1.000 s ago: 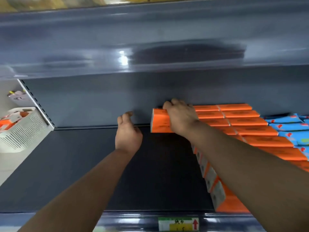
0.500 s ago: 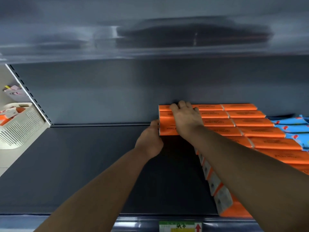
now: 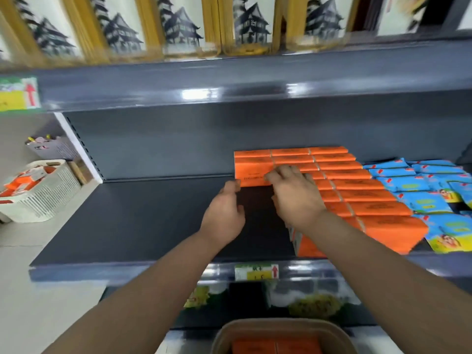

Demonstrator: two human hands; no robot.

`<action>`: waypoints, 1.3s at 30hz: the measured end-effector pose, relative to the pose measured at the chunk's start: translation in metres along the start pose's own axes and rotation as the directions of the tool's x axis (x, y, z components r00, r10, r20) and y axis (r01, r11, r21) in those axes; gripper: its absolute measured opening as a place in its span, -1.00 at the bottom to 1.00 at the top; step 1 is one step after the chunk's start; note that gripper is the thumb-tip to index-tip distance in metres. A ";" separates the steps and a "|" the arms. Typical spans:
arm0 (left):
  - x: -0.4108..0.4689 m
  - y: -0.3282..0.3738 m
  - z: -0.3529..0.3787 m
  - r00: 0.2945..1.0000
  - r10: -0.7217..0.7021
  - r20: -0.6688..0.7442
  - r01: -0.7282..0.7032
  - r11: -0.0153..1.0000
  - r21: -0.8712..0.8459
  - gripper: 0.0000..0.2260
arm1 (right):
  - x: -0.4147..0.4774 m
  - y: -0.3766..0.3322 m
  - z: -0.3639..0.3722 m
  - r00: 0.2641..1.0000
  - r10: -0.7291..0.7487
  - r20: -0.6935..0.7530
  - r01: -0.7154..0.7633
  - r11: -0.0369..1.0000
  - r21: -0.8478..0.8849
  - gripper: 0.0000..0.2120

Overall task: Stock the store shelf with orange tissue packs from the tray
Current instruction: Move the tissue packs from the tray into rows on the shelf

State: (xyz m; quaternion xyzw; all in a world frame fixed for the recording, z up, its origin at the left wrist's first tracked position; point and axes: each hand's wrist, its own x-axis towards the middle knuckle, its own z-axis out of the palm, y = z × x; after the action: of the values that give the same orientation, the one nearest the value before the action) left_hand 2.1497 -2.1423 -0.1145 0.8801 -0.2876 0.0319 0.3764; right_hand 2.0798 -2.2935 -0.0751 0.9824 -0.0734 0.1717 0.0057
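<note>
Where blue packs [image 3: 419, 180] flank the orange tissue packs [image 3: 357, 190], both hands' fingers [image 3: 274, 176] loosely open, tray [image 3: 255, 328] below.

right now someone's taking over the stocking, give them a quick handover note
Left hand: empty, open, thumb by the front-left corner of the leftmost orange pack.
Right hand: fingers resting flat on top of that pack, not gripping.
Done: orange packs fill the shelf from the blue packs leftward; the leftmost column has only a short stack at the back.
Left: more orange packs in the brown tray below; shelf bare to the left.
</note>
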 end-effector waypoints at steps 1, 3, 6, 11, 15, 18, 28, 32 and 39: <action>-0.016 0.004 -0.001 1.000 0.019 0.007 -0.019 1.000 0.008 -0.52 | -0.018 -0.003 -0.003 1.000 -0.012 -0.022 0.014 0.998 0.055 -0.54; -0.050 0.009 0.000 0.998 0.061 0.018 -0.061 0.998 0.008 -0.53 | -0.054 -0.008 -0.008 0.993 -0.032 -0.111 0.051 0.984 0.171 -0.59; -0.103 0.008 0.009 0.993 0.092 0.081 -0.093 0.996 0.017 -0.54 | -0.109 -0.019 -0.003 0.978 -0.072 -0.197 0.112 0.973 0.201 -0.60; -0.196 -0.009 0.051 0.954 -0.051 0.295 0.033 0.997 0.068 -0.52 | -0.203 -0.031 0.039 0.997 -0.073 0.030 0.066 0.979 0.193 -0.62; -0.260 -0.038 0.081 0.868 -0.174 0.465 0.122 0.983 0.141 -0.65 | -0.280 -0.026 0.079 0.940 -0.075 0.334 0.023 0.987 0.159 -0.64; -0.280 -0.048 0.094 0.653 -0.275 0.706 0.018 0.937 0.348 -0.65 | -0.334 -0.015 0.107 0.792 -0.062 0.607 -0.101 0.968 0.230 -0.60; -0.292 -0.047 0.102 0.419 -0.339 0.842 -0.164 0.884 0.437 -0.65 | -0.359 -0.023 0.118 0.482 -0.223 0.847 0.008 0.968 0.250 -0.35; -0.292 -0.045 0.108 0.373 -0.343 0.862 -0.119 0.904 0.411 -0.66 | -0.357 -0.027 0.124 0.528 -0.184 0.829 -0.100 0.956 0.276 -0.62; -0.302 -0.042 0.115 0.131 -0.373 0.919 -0.169 0.905 0.391 -0.44 | -0.363 -0.025 0.132 0.484 -0.155 0.861 0.045 0.987 0.152 -0.50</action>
State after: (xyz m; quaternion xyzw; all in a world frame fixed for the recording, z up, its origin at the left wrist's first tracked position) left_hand 1.9021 -2.0518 -0.3065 0.7552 -0.3861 -0.5209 -0.0962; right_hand 1.7898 -2.2220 -0.3215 0.9357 0.0006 -0.3446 -0.0757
